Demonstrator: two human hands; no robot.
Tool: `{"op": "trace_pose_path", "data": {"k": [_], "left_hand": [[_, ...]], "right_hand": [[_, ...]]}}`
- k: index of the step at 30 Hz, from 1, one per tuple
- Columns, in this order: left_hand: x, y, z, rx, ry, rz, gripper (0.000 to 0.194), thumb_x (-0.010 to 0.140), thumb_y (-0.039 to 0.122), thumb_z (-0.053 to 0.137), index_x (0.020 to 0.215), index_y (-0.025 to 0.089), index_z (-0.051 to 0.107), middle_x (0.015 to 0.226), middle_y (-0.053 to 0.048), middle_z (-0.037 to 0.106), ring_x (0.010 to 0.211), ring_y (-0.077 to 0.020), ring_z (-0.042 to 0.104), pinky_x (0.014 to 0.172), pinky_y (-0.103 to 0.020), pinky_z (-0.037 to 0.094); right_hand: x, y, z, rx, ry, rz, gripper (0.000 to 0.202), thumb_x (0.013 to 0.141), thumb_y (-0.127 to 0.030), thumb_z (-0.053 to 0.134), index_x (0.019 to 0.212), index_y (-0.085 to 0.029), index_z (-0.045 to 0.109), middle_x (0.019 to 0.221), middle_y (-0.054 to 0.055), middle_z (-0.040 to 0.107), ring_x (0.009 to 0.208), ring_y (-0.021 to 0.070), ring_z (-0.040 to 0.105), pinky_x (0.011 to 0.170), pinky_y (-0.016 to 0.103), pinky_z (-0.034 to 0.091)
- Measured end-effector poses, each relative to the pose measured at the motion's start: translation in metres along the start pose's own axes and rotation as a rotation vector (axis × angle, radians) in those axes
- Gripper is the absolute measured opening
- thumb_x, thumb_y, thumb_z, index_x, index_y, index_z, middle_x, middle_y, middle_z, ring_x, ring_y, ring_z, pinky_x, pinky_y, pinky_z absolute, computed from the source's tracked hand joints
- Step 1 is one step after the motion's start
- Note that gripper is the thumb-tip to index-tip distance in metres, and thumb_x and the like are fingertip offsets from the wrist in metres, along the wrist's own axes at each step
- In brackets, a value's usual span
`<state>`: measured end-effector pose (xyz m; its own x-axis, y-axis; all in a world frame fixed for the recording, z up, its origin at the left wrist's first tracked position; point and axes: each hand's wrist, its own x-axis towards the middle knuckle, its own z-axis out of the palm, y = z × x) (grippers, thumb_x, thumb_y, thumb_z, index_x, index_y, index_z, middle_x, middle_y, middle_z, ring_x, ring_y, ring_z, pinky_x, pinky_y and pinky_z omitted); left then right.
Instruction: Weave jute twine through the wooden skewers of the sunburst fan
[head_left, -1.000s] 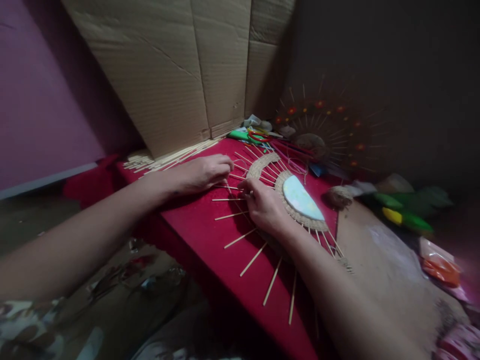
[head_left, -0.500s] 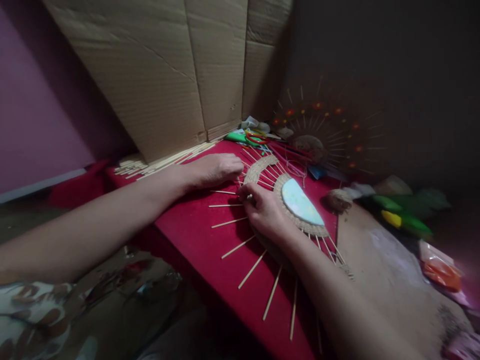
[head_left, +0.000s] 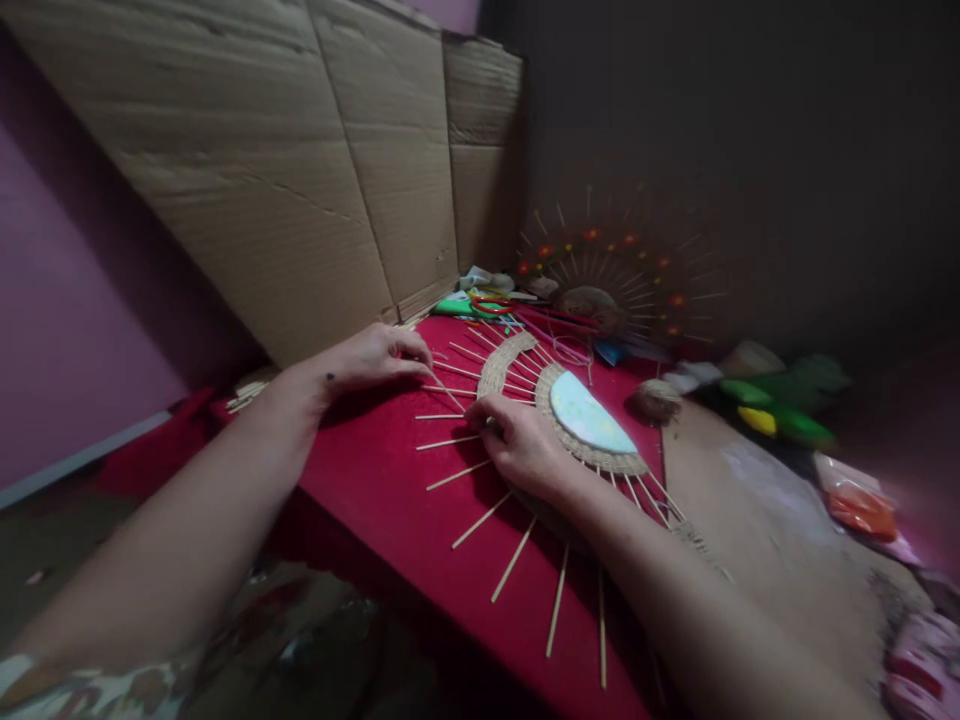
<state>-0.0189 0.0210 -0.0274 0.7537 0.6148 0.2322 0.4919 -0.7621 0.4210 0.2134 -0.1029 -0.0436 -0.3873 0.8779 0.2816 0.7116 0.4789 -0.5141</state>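
Note:
On the red cloth (head_left: 375, 480) lies a half-round woven piece with thin wooden sticks (head_left: 515, 558) fanning outward. Its centre is a pale blue half-disc (head_left: 591, 414) edged with woven twine, and a second twine band (head_left: 493, 376) arcs across the sticks farther out. My right hand (head_left: 529, 448) is closed at the near end of that band, fingers pinched around it and partly hiding the sticks. Left of the band, my left hand (head_left: 382, 355) pinches a strand of twine (head_left: 448, 392), which runs taut to my right fingertips.
Tall cardboard (head_left: 375, 170) stands behind the table. A similar fan with red flowers (head_left: 600, 250) leans at the back. A twine ball (head_left: 657, 400), red-handled scissors (head_left: 491, 304), green and yellow items (head_left: 780, 415) and an orange packet (head_left: 859, 510) lie around. Loose sticks (head_left: 247, 394) lie at left.
My left hand has drawn back leftward from the band, and the twine strand now shows stretched between both hands. My right hand stays at the band. The camera view has shifted slightly.

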Motion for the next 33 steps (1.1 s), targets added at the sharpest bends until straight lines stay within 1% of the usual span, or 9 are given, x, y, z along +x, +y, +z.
{"op": "trace_pose_path", "data": {"k": [3, 5, 15, 18, 22, 25, 28, 31, 33], "left_hand": [[-0.005, 0.006, -0.007, -0.170, -0.141, -0.190, 0.025, 0.077, 0.040, 0.062, 0.075, 0.016, 0.068, 0.065, -0.001, 0.062, 0.061, -0.0120, 0.052, 0.056, -0.023, 0.038], [-0.007, 0.007, -0.011, -0.203, -0.211, -0.253, 0.024, 0.074, 0.039, 0.064, 0.070, 0.015, 0.066, 0.058, 0.001, 0.056, 0.055, -0.0106, 0.047, 0.052, -0.023, 0.034], [0.000, 0.005, -0.008, -0.032, -0.158, -0.247, 0.020, 0.071, 0.036, 0.059, 0.067, 0.018, 0.065, 0.062, 0.002, 0.057, 0.062, -0.0126, 0.048, 0.059, -0.023, 0.034], [-0.003, 0.007, -0.010, -0.076, -0.222, -0.299, 0.018, 0.067, 0.035, 0.059, 0.063, 0.018, 0.060, 0.056, 0.003, 0.051, 0.056, -0.0119, 0.045, 0.054, -0.023, 0.033], [-0.003, 0.009, -0.010, -0.120, -0.305, -0.454, 0.016, 0.065, 0.033, 0.056, 0.059, 0.019, 0.055, 0.049, 0.003, 0.049, 0.049, -0.0119, 0.045, 0.049, -0.024, 0.031], [0.006, 0.012, -0.009, 0.028, -0.268, -0.528, 0.015, 0.063, 0.032, 0.056, 0.054, 0.019, 0.055, 0.048, 0.002, 0.051, 0.049, -0.0129, 0.047, 0.050, -0.025, 0.029], [0.014, 0.016, -0.007, 0.124, -0.226, -0.528, 0.020, 0.065, 0.035, 0.058, 0.053, 0.019, 0.056, 0.048, 0.001, 0.052, 0.050, -0.0132, 0.046, 0.051, -0.026, 0.028], [0.015, 0.018, -0.002, 0.184, -0.174, -0.496, 0.024, 0.070, 0.039, 0.055, 0.057, 0.019, 0.057, 0.052, 0.001, 0.054, 0.053, -0.0136, 0.047, 0.054, -0.026, 0.030], [0.014, 0.018, 0.002, 0.208, -0.089, -0.410, 0.026, 0.075, 0.042, 0.052, 0.066, 0.018, 0.061, 0.060, 0.000, 0.057, 0.059, -0.0141, 0.050, 0.057, -0.026, 0.033]], "right_hand": [[0.000, 0.000, 0.001, 0.002, 0.008, -0.009, 0.025, 0.076, -0.004, 0.049, 0.092, -0.019, 0.060, 0.090, 0.003, 0.068, 0.082, 0.0152, 0.061, 0.076, 0.026, 0.044], [0.000, 0.000, 0.002, -0.006, 0.003, -0.009, 0.026, 0.075, -0.003, 0.048, 0.091, -0.019, 0.061, 0.088, 0.003, 0.068, 0.081, 0.0150, 0.060, 0.075, 0.026, 0.044], [-0.002, 0.000, 0.003, -0.023, 0.022, -0.003, 0.026, 0.076, -0.004, 0.047, 0.091, -0.019, 0.062, 0.087, 0.003, 0.068, 0.078, 0.0153, 0.060, 0.072, 0.026, 0.043], [-0.001, 0.000, 0.003, -0.019, 0.020, -0.008, 0.026, 0.075, -0.004, 0.048, 0.092, -0.019, 0.062, 0.087, 0.003, 0.068, 0.079, 0.0154, 0.061, 0.073, 0.026, 0.044], [-0.001, 0.000, 0.003, -0.011, 0.015, -0.017, 0.026, 0.076, -0.003, 0.049, 0.092, -0.018, 0.063, 0.089, 0.004, 0.069, 0.081, 0.0158, 0.061, 0.073, 0.025, 0.043], [-0.001, -0.001, 0.002, -0.009, 0.012, -0.012, 0.027, 0.076, -0.002, 0.049, 0.092, -0.019, 0.063, 0.090, 0.003, 0.069, 0.082, 0.0152, 0.061, 0.074, 0.025, 0.043], [-0.001, -0.002, 0.002, -0.014, 0.006, -0.007, 0.028, 0.075, -0.002, 0.049, 0.092, -0.019, 0.063, 0.090, 0.003, 0.069, 0.081, 0.0150, 0.061, 0.073, 0.024, 0.043], [-0.001, -0.002, 0.001, -0.029, -0.004, 0.003, 0.028, 0.075, -0.003, 0.048, 0.093, -0.019, 0.063, 0.090, 0.002, 0.069, 0.081, 0.0154, 0.061, 0.073, 0.025, 0.043], [-0.001, -0.002, 0.001, -0.036, -0.009, 0.004, 0.028, 0.076, -0.004, 0.048, 0.093, -0.019, 0.063, 0.090, 0.003, 0.069, 0.081, 0.0160, 0.061, 0.073, 0.025, 0.043]]}}
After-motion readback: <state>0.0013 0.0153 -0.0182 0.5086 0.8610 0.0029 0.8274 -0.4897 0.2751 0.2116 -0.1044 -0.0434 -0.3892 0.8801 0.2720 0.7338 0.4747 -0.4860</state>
